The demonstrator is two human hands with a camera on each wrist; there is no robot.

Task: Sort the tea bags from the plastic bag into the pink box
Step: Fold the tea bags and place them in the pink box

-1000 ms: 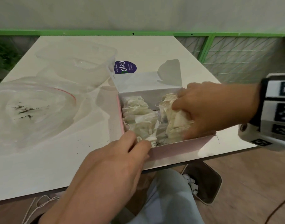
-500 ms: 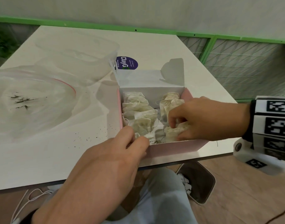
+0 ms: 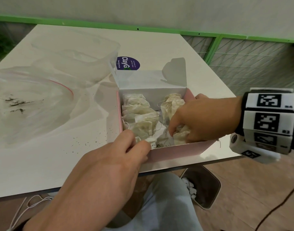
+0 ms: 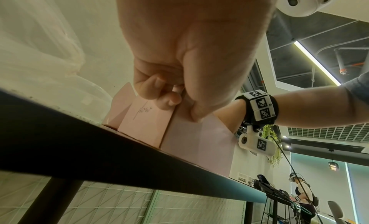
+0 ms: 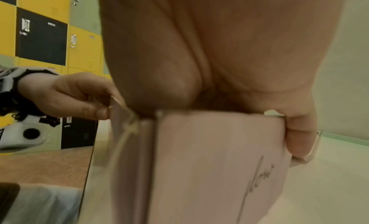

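The pink box [image 3: 176,152] stands open at the table's near edge, its white lid flap raised at the back. Two rows of pale tea bags [image 3: 139,114] fill it. My left hand [image 3: 139,140] grips the box's near-left corner, fingers curled over the wall; the left wrist view shows the same hold on the pink box [image 4: 143,121]. My right hand [image 3: 178,130] reaches in from the right, with its fingers curled on crumpled tea bags at the near-right corner. Its thumb lies outside the right wall [image 5: 299,132]. The plastic bag [image 3: 26,105] lies flat at the left, holding only dark crumbs.
A clear plastic container [image 3: 72,59] sits behind the bag, a purple sticker [image 3: 128,63] beside it. Tea crumbs [image 3: 86,142] dot the table left of the box. A bin [image 3: 203,187] stands under the table edge. A green-framed mesh fence [image 3: 251,64] runs along the right.
My right hand has slid from the middle of the right row towards the near-right corner of the box. My left hand has stayed on the near-left corner.
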